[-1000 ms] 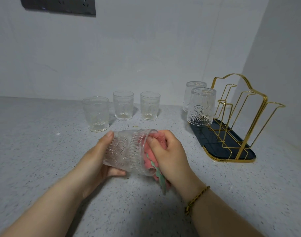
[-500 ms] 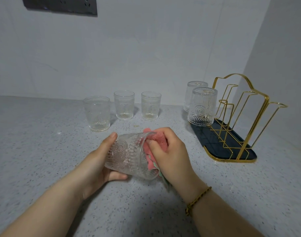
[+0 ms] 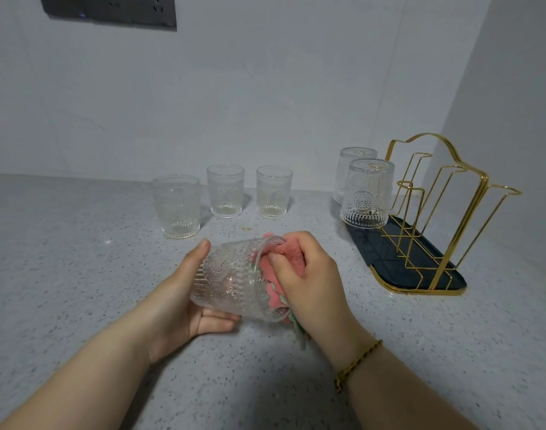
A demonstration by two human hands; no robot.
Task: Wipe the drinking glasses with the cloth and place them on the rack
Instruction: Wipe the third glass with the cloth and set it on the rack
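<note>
Back left on the tabletop [image 3: 79,259], three upright glasses [image 3: 225,190] stand in a loose row, apart. Centre: left hand [image 3: 184,302] wraps the glass [image 3: 234,280], which lies sideways, mouth to the right; clear, embossed rosette and ribs. Can't tell if it touches the tabletop. Pink cloth [image 3: 288,252] is stuffed into its mouth, gripped by right hand [image 3: 312,283]; the cloth inside is blurred by the pattern. Right: gold wire rack [image 3: 386,256] with dark tray, two inverted glasses [image 3: 368,197] on it, rear one half hidden. Forearms cut off at the bottom.

Both arms reach forward. The left hand [image 3: 178,293] curls around the glass [image 3: 231,283], thumb on top. The right hand [image 3: 312,274] grips the cloth [image 3: 291,254] at its open end.
</note>
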